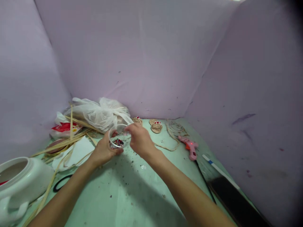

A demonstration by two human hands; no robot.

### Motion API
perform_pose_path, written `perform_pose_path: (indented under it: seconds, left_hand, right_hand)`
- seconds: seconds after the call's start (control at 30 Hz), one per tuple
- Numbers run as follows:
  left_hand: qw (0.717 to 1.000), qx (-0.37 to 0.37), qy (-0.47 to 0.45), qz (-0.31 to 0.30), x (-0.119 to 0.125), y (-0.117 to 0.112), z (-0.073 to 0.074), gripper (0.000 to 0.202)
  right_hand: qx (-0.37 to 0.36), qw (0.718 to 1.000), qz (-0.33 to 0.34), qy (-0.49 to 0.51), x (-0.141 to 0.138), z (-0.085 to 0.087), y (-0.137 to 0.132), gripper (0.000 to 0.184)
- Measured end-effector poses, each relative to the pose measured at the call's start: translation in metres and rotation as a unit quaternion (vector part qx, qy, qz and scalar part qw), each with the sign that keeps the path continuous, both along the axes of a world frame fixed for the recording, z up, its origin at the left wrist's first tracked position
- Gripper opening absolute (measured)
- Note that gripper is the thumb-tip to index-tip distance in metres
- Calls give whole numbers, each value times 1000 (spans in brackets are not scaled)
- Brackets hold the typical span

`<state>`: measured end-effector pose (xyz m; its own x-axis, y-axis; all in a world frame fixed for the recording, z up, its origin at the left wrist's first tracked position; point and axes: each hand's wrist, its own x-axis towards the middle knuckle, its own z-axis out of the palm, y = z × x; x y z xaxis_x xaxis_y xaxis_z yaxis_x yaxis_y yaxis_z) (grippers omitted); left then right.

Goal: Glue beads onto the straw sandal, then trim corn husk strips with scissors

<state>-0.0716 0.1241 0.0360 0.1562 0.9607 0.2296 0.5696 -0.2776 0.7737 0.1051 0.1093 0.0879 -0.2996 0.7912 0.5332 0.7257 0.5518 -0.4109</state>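
Clear cup [119,137]: held just above the green table [123,192], mid-table, dead ahead of the person at 12 o'clock. A small heap of dark and red beads [118,142] lies in the bottom.

Left hand [104,151] is wrapped round the lower wall from 8 o'clock, fingers closed on the cup. Right hand [140,140] comes in from 3 o'clock, fingertips bunched at the rim. Can't tell whether they pinch the rim, a bead, or nothing.

Handling, my read: thin plastic, very light, flexes if squeezed, smooth wall. Grip low on the wall or under the base and keep it level, since loose beads spill easily.

Around the cup: plastic bag [101,113] at 11 o'clock, woven discs [156,126] at 1, pink glue gun [190,147] at 3, straw strips [63,143] at 9, white jar [19,179] at 8.
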Motion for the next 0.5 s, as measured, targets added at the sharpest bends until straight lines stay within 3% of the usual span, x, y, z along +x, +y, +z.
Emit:
perform_pose_path:
  seconds: [0.07,0.1,0.2,0.37,0.5]
  left_hand:
    - [1000,-2,1,0,0,0,1,72]
    - [1000,-4,-1,1,0,1,1,72]
    - [1000,-9,-16,3,-1,2,1,72]
    - [999,-19,-36,11,-3,3,-1,70]
    - [999,-22,-44,17,-5,4,-1,71]
  right_hand:
    - [28,999,41,10,2,8,5,33]
    - [28,999,24,13,8,9,9,33]
    - [-15,994,-99,31,45,8,29,29]
    - [-89,975,-204,15,129,10,84,27]
    - [-168,969,-177,-26,153,0,121,22]
